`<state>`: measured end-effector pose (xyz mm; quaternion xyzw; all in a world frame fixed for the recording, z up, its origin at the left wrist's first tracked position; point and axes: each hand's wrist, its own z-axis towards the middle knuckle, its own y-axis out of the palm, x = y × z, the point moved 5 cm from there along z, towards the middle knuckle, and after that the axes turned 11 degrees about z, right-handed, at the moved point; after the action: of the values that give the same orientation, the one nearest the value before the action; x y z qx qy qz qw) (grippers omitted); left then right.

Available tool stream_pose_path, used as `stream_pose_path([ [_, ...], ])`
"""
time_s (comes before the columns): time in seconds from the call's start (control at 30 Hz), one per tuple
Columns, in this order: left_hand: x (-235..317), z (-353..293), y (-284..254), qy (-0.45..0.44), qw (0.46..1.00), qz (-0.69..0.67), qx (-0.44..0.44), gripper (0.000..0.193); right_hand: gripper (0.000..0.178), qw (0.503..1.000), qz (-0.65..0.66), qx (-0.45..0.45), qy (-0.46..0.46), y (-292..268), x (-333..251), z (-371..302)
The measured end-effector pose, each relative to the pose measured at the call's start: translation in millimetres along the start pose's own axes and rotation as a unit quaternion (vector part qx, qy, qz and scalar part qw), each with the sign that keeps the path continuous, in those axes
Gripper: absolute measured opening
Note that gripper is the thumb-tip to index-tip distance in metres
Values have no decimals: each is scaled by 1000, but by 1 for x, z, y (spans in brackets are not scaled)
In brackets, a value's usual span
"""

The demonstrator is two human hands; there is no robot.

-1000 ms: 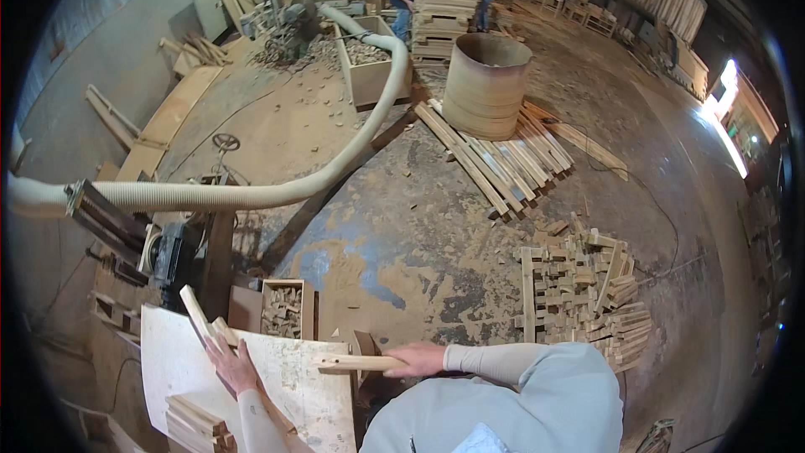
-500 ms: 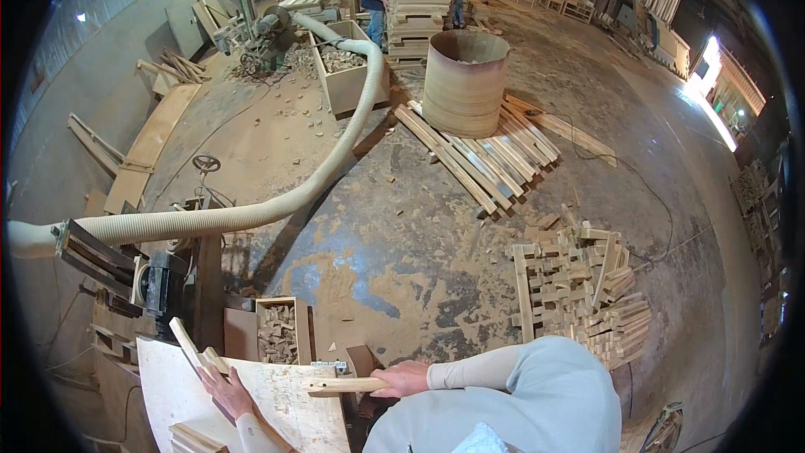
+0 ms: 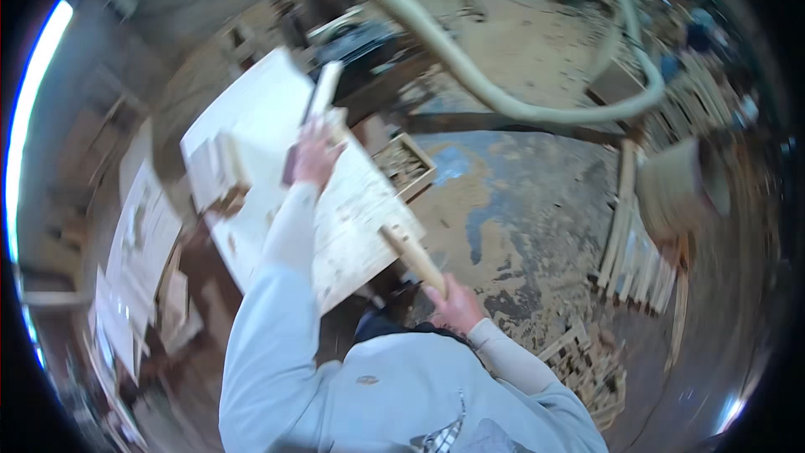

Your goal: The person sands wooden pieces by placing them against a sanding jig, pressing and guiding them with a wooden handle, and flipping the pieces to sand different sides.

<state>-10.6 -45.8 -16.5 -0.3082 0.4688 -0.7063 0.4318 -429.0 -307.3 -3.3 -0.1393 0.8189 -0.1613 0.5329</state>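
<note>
Fingers of the right hand (image 3: 455,306) close around one end of a wooden stick (image 3: 417,262), whose other end reaches over the near right corner of the pale worktop (image 3: 352,226). The left hand (image 3: 315,153) lies over a second piece of wood (image 3: 325,88) toward the worktop's far edge; the picture is blurred there, so I cannot tell whether its fingers grip or only rest. A small stack of wood pieces (image 3: 215,172) sits on the worktop, left of that hand. Just past the right edge stands an open box (image 3: 421,183) of wood scraps. Farther out, a thick pale hose (image 3: 459,65) curves across, and a drum (image 3: 679,189) stands by long strips (image 3: 633,260).
</note>
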Motion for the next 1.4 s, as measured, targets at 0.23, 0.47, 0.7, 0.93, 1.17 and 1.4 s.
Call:
stream_pose_path([
  [0.23, -52, 23, -7, -48, 998, 14, -35, 75, 50, 1000, -8, -5, -25, 29, -24, 50],
  [0.47, -92, 57, 9, -45, 998, -9, -41, 76, 49, 999, -19, 16, -22, 46, -47, 94],
  [0.7, -149, 109, 33, -56, 998, -8, -27, 76, 46, 998, -30, 38, -45, 63, -97, 158],
  [0.93, -177, 129, 48, -63, 998, -10, -20, 76, 50, 998, -35, 43, -26, 75, -120, 181],
  [1.17, -169, 116, 42, -44, 998, -32, -17, 73, 52, 999, -8, 47, 1, 78, -107, 168],
  [1.4, -142, 89, 33, -21, 998, -48, 24, 72, 52, 998, -17, 55, 19, 61, -88, 138],
])
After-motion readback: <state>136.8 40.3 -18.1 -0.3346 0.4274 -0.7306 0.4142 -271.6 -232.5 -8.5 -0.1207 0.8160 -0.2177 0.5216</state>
